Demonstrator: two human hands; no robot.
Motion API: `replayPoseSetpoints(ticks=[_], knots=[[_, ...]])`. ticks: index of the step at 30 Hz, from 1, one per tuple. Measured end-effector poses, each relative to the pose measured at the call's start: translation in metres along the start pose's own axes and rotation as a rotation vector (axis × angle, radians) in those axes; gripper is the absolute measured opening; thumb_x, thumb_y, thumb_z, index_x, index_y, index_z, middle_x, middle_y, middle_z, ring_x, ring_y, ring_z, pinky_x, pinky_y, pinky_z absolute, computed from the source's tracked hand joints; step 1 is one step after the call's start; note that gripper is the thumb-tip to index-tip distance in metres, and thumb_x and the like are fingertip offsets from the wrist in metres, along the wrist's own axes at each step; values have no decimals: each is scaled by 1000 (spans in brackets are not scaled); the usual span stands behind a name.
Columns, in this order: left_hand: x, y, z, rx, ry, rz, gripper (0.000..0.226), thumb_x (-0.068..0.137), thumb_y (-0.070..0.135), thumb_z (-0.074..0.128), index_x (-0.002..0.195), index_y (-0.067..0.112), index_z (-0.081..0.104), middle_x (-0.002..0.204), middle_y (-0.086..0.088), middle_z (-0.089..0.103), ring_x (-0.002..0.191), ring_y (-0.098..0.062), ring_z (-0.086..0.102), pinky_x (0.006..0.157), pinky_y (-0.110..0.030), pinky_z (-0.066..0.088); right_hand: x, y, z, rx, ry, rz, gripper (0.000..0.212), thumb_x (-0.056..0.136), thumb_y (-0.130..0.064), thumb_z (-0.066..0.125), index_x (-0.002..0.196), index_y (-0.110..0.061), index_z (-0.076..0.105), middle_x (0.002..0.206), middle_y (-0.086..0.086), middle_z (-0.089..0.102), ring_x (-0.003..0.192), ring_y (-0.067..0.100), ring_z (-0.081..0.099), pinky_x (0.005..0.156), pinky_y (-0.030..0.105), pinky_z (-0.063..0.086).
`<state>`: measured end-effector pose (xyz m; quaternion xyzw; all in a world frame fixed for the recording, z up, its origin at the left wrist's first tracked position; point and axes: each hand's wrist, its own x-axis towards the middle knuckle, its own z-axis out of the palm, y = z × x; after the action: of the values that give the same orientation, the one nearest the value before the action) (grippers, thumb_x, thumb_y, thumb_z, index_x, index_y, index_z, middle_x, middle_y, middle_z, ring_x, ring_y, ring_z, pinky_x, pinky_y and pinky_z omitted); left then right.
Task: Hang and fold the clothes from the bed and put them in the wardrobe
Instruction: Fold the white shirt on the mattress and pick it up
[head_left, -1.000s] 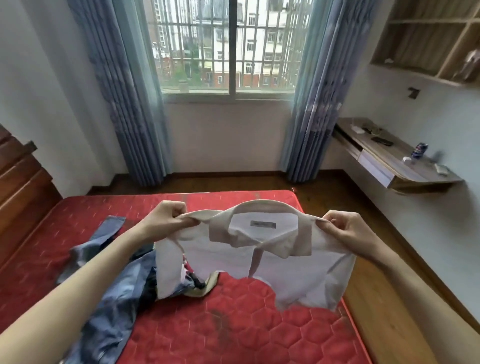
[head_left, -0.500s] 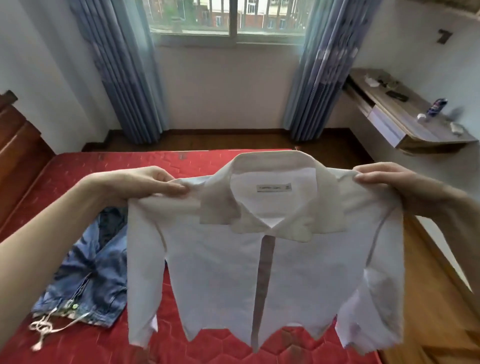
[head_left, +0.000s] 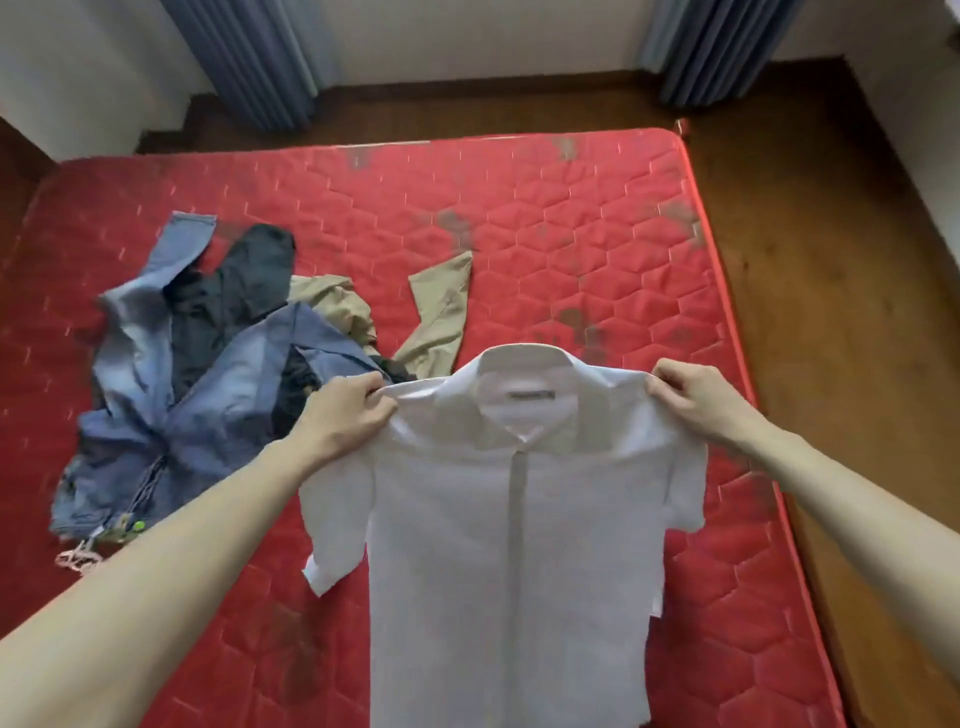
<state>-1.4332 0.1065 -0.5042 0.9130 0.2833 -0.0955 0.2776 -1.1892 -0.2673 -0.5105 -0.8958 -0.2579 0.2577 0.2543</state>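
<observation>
A white short-sleeved shirt (head_left: 511, 530) hangs spread out, front facing me, over the near half of the red quilted bed (head_left: 545, 234). My left hand (head_left: 345, 410) pinches its left shoulder and my right hand (head_left: 691, 400) pinches its right shoulder, on either side of the collar. The shirt's hem runs out of the bottom of the view. A heap of other clothes lies on the bed's left side: blue denim pieces (head_left: 218, 410), a dark garment (head_left: 244, 291) and a beige garment (head_left: 441, 312).
Brown wooden floor (head_left: 831, 260) runs along the bed's right edge and behind it. Blue curtains (head_left: 249, 57) hang against the white far wall, with a second curtain (head_left: 711, 47) at the right.
The view has tilted down from the window to the bed. The shirt has come lower and now hangs fully spread, both hands still holding its shoulders.
</observation>
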Motion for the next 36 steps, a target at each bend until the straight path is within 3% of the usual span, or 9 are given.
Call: replayPoseSetpoints(ticks=[3, 7, 13, 19, 23, 26, 29, 32, 36], knots=[[47, -25, 52, 39, 2, 6, 18, 98, 28, 51, 84, 17, 47, 75, -6, 63, 78, -36, 60, 64, -44, 45, 42, 38, 41, -72, -53, 40, 20, 98, -21, 57, 78, -22, 57, 61, -5, 57, 61, 23, 52, 59, 38, 39], [104, -60, 108, -5, 30, 39, 18, 104, 30, 52, 90, 19, 48, 72, 3, 60, 77, -30, 59, 70, -46, 49, 93, 84, 82, -219, -10, 41, 17, 104, -43, 49, 94, -31, 54, 64, -9, 65, 62, 22, 61, 62, 37, 42], [188, -98, 165, -12, 147, 18, 26, 104, 41, 55, 87, 21, 51, 70, 2, 60, 72, -30, 57, 64, -43, 42, 179, 127, 131, -348, 100, 49, 30, 103, -53, 44, 97, -25, 52, 75, 9, 70, 77, 41, 67, 68, 46, 51], [265, -139, 195, 195, 205, 130, 35, 105, 44, 53, 84, 15, 53, 68, -8, 60, 70, -40, 61, 58, -40, 37, 270, 146, 162, -540, 71, 3, 38, 106, -54, 40, 103, -19, 54, 89, 20, 70, 84, 45, 67, 67, 43, 41], [305, -160, 213, 296, 245, 69, 33, 108, 41, 47, 89, 14, 50, 75, -9, 61, 72, -36, 57, 62, -44, 40, 316, 151, 180, -594, 111, -27, 39, 107, -52, 38, 105, -17, 55, 94, 25, 68, 86, 47, 65, 66, 42, 35], [323, -162, 233, 313, 231, -32, 28, 106, 36, 50, 98, 10, 58, 94, -16, 66, 87, -38, 59, 74, -50, 45, 341, 156, 196, -561, 129, 21, 36, 107, -48, 43, 105, -16, 56, 100, 22, 70, 91, 45, 65, 68, 43, 40], [319, -151, 254, 423, 335, -55, 27, 102, 30, 54, 114, 7, 58, 111, -20, 60, 104, -40, 54, 89, -53, 40, 338, 166, 207, -401, 133, 112, 37, 105, -45, 48, 124, -16, 59, 120, 17, 66, 112, 42, 58, 89, 52, 47], [299, -141, 273, 468, 384, 161, 39, 98, 28, 56, 130, 5, 54, 127, -21, 56, 121, -39, 47, 109, -55, 33, 298, 188, 209, -263, 205, 195, 46, 106, -41, 45, 147, -18, 49, 142, 16, 55, 129, 42, 48, 105, 55, 38], [265, -131, 302, 611, 259, 461, 59, 99, 38, 40, 148, 5, 47, 151, -22, 50, 142, -39, 38, 122, -54, 19, 219, 230, 214, -186, 309, 383, 55, 107, -48, 34, 150, -16, 46, 146, 20, 52, 132, 45, 45, 106, 60, 39]])
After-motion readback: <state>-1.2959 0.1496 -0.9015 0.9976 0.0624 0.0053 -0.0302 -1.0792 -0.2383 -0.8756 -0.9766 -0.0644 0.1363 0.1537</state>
